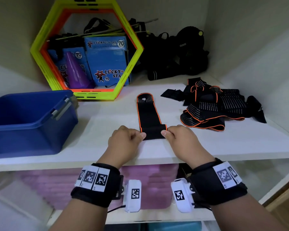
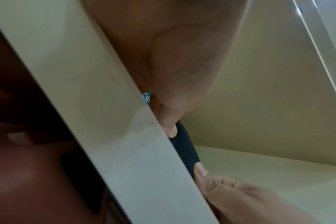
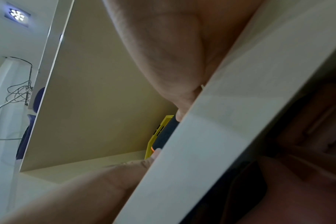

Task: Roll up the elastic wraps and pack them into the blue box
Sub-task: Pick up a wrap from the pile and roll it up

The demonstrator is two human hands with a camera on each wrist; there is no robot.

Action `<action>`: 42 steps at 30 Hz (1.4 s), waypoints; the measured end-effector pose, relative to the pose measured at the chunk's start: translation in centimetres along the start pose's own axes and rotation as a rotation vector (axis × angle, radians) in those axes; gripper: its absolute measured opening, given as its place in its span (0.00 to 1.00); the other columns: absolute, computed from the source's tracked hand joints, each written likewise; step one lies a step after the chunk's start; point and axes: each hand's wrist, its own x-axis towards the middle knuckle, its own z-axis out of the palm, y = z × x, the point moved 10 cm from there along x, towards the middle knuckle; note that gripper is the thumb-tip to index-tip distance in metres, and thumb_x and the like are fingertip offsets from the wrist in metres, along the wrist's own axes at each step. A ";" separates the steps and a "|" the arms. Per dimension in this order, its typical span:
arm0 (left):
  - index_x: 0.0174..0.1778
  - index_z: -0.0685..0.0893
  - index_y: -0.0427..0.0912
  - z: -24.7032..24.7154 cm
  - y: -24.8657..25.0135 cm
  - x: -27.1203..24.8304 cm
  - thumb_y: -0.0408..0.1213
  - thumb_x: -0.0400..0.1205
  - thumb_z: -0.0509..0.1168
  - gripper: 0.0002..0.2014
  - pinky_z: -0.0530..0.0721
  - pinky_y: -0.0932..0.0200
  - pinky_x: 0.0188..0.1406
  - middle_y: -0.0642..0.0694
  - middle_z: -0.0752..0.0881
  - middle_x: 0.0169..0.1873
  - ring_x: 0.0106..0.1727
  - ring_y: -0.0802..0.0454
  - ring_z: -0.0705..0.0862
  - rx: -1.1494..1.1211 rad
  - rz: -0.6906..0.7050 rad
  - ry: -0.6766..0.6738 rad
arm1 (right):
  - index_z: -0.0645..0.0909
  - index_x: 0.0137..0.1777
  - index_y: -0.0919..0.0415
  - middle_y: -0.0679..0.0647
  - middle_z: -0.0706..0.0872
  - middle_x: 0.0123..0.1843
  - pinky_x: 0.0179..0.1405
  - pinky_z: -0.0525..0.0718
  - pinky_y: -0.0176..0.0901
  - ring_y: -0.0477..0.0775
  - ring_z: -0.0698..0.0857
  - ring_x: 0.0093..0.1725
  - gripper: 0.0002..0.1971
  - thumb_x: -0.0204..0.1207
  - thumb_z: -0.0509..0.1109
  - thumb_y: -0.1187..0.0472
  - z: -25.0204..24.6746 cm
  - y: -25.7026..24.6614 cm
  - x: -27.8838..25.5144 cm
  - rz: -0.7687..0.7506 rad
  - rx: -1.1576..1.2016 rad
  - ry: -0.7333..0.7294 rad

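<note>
A black elastic wrap (image 1: 148,112) with orange edging lies stretched out on the white shelf (image 1: 207,144), pointing away from me. Its near end is folded over into a short roll (image 1: 153,132). My left hand (image 1: 132,135) pinches the left end of that roll, and my right hand (image 1: 173,135) pinches the right end. The left wrist view shows the dark roll (image 2: 184,150) between two thumbs at the shelf edge; the right wrist view shows the same roll (image 3: 167,134). A pile of more black-and-orange wraps (image 1: 215,105) lies to the right. The blue box (image 1: 28,122) stands open on the left, nothing visible inside.
A yellow-and-orange hexagon frame (image 1: 87,49) leans at the back around blue packets and a purple cone (image 1: 76,72). Black gear (image 1: 177,54) is heaped at the back right. Pink bins (image 1: 148,177) sit on the lower shelf under my wrists.
</note>
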 end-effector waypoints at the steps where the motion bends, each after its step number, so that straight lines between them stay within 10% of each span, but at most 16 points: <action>1: 0.36 0.90 0.49 0.0 0.0 0.0 0.53 0.85 0.65 0.17 0.83 0.46 0.59 0.54 0.82 0.41 0.53 0.46 0.84 -0.023 -0.008 -0.003 | 0.71 0.29 0.52 0.54 0.78 0.35 0.45 0.80 0.57 0.66 0.80 0.45 0.23 0.87 0.59 0.45 -0.2 0.1 0.0 0.003 0.007 0.017; 9: 0.33 0.84 0.29 0.0 -0.4 0.2 0.56 0.83 0.68 0.29 0.84 0.43 0.50 0.33 0.86 0.40 0.43 0.39 0.85 -0.133 -0.052 0.014 | 0.80 0.33 0.63 0.57 0.83 0.35 0.45 0.80 0.53 0.64 0.81 0.44 0.29 0.87 0.56 0.42 0.0 0.5 0.2 0.047 0.021 0.016; 13: 0.32 0.86 0.44 -0.4 -0.5 0.0 0.54 0.79 0.73 0.17 0.81 0.53 0.43 0.49 0.85 0.32 0.37 0.47 0.84 -0.132 -0.058 0.084 | 0.73 0.26 0.63 0.57 0.77 0.28 0.40 0.79 0.54 0.62 0.80 0.37 0.29 0.85 0.63 0.44 -0.3 0.6 0.1 0.078 0.096 0.016; 18: 0.57 0.82 0.68 -0.7 0.2 -0.6 0.53 0.77 0.73 0.14 0.83 0.51 0.53 0.56 0.81 0.45 0.45 0.53 0.83 -0.141 0.085 0.147 | 0.78 0.58 0.52 0.50 0.78 0.52 0.48 0.77 0.45 0.49 0.81 0.49 0.12 0.79 0.73 0.50 -1.2 0.5 -0.6 0.027 0.238 0.145; 26: 0.67 0.84 0.68 0.0 0.8 -1.1 0.65 0.79 0.58 0.22 0.77 0.47 0.66 0.58 0.77 0.47 0.58 0.52 0.75 0.083 0.121 0.062 | 0.86 0.66 0.48 0.50 0.80 0.56 0.62 0.81 0.53 0.54 0.81 0.62 0.18 0.84 0.62 0.42 -0.3 0.0 -0.9 -0.091 0.095 0.072; 31: 0.73 0.76 0.72 0.6 0.7 -0.9 0.68 0.73 0.62 0.29 0.73 0.52 0.62 0.55 0.74 0.49 0.55 0.51 0.71 0.226 0.125 -0.055 | 0.79 0.76 0.49 0.46 0.75 0.60 0.73 0.74 0.48 0.49 0.76 0.68 0.29 0.75 0.75 0.43 0.2 0.5 -0.6 -0.098 0.089 -0.129; 37: 0.54 0.87 0.61 0.2 0.6 -0.5 0.52 0.83 0.66 0.07 0.76 0.50 0.59 0.54 0.76 0.43 0.56 0.44 0.75 0.142 0.081 0.019 | 0.88 0.49 0.55 0.50 0.77 0.49 0.57 0.76 0.46 0.51 0.79 0.51 0.09 0.81 0.71 0.51 0.0 1.0 0.3 -0.062 0.153 -0.114; 42: 0.48 0.89 0.62 0.3 0.4 -0.1 0.54 0.86 0.63 0.09 0.77 0.47 0.63 0.54 0.80 0.44 0.58 0.43 0.77 0.082 0.025 0.018 | 0.77 0.29 0.56 0.53 0.76 0.38 0.43 0.70 0.46 0.55 0.79 0.46 0.22 0.85 0.66 0.50 -0.3 1.3 0.5 -0.030 0.206 -0.070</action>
